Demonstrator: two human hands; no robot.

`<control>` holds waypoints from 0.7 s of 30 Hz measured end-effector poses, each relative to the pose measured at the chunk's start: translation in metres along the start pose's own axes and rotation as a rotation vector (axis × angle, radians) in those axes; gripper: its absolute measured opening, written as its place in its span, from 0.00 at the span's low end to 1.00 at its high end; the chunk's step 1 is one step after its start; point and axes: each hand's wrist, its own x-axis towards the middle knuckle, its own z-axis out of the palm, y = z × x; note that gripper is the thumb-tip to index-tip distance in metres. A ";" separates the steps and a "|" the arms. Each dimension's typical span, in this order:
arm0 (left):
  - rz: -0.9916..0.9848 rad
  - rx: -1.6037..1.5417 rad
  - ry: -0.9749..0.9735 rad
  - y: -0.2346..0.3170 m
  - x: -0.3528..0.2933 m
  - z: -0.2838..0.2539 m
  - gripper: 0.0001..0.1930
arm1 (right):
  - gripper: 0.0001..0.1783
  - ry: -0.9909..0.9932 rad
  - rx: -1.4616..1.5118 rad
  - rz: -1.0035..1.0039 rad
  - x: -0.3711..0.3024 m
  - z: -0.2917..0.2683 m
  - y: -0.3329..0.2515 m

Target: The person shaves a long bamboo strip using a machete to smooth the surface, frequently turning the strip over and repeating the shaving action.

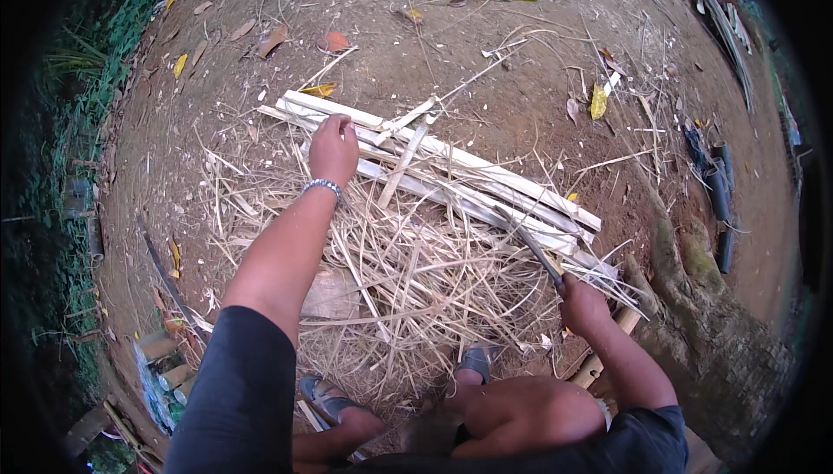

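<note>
My left hand, with a beaded bracelet on its wrist, is over the left end of a bundle of pale split bamboo strips. Its fingers are bent and close together; what they grip, if anything, is hidden. In my right hand is the handle of a long-bladed knife. The dark blade slants up and left, its tip by the lower edge of the strips near their right end. A short strip lies crosswise over the bundle. Thin bamboo shavings are heaped between the strips and my feet.
A thick tree root rises at the right, with dark tubes beyond it. A long dark blade-like piece lies at the left, above a plastic bottle. Dry leaves dot the dirt ground. Green plants border the left side.
</note>
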 end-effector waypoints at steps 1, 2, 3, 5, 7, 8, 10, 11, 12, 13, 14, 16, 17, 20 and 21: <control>0.038 0.061 -0.002 -0.008 0.016 0.004 0.11 | 0.11 0.011 0.021 0.005 -0.001 0.008 0.001; 0.100 0.153 -0.084 -0.012 0.030 0.007 0.12 | 0.12 0.021 0.042 0.010 -0.002 0.014 -0.003; 0.165 0.240 -0.168 -0.013 0.043 0.009 0.13 | 0.12 0.031 0.064 0.020 -0.004 0.019 -0.007; 0.248 0.414 -0.329 -0.022 0.059 0.017 0.17 | 0.16 0.054 0.120 0.028 0.004 0.041 -0.012; 0.327 0.551 -0.492 -0.014 0.072 0.045 0.20 | 0.19 0.110 0.165 0.057 -0.001 0.058 -0.007; 0.275 0.558 -0.583 -0.015 0.068 0.053 0.25 | 0.22 0.072 0.182 0.104 -0.005 0.062 -0.011; 0.245 0.611 -0.576 -0.021 0.070 0.060 0.26 | 0.22 0.091 0.249 0.116 0.005 0.058 -0.014; 0.241 0.629 -0.592 -0.023 0.066 0.062 0.26 | 0.23 0.089 0.284 0.143 0.000 0.059 -0.013; 0.290 0.676 -0.601 -0.023 0.068 0.055 0.27 | 0.25 0.124 0.331 0.126 0.004 0.062 -0.010; 0.350 0.680 -0.579 -0.029 0.070 0.053 0.27 | 0.26 0.120 0.374 0.119 0.004 0.063 -0.009; 0.354 0.697 -0.615 -0.032 0.073 0.047 0.27 | 0.27 0.120 0.414 0.107 0.005 0.059 -0.013; 0.385 0.716 -0.642 -0.026 0.077 0.034 0.26 | 0.31 0.192 0.480 0.067 0.005 0.065 -0.010; 0.404 0.721 -0.636 -0.023 0.076 0.024 0.24 | 0.31 0.223 0.487 0.098 0.003 0.067 -0.012; 0.500 0.678 -0.588 -0.008 0.075 -0.012 0.19 | 0.31 0.315 0.561 0.141 -0.010 0.075 -0.018; 0.533 0.657 -0.562 -0.005 0.075 -0.026 0.18 | 0.30 0.323 0.573 0.162 -0.015 0.077 -0.018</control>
